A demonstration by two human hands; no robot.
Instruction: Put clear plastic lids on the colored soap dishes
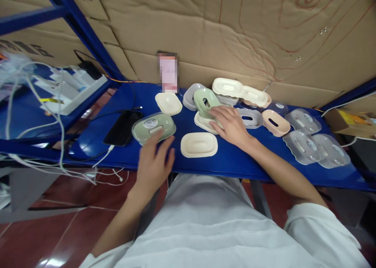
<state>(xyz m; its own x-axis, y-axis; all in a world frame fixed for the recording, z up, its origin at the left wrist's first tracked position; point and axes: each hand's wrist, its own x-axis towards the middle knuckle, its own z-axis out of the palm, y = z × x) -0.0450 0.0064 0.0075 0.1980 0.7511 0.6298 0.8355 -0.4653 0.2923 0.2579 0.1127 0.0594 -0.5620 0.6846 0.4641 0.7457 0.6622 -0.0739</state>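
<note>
My left hand [154,159] hovers at the near edge of the blue shelf [226,164], fingers apart, fingertips just short of a closed green soap box with a clear lid [153,127]. My right hand [230,125] lies on a cream tray [205,124] and grips the side of a green soap-dish insert [205,100] that stands tilted on it. A cream tray [199,144] sits between my two hands. Another cream tray [168,103] lies farther back.
A black phone [122,127] on a white cable lies left of the green box. Grey, pink and cream dish parts [274,122] and several clear lids [302,146] spread to the right. Cardboard lines the back. A power strip with cables [72,88] sits at far left.
</note>
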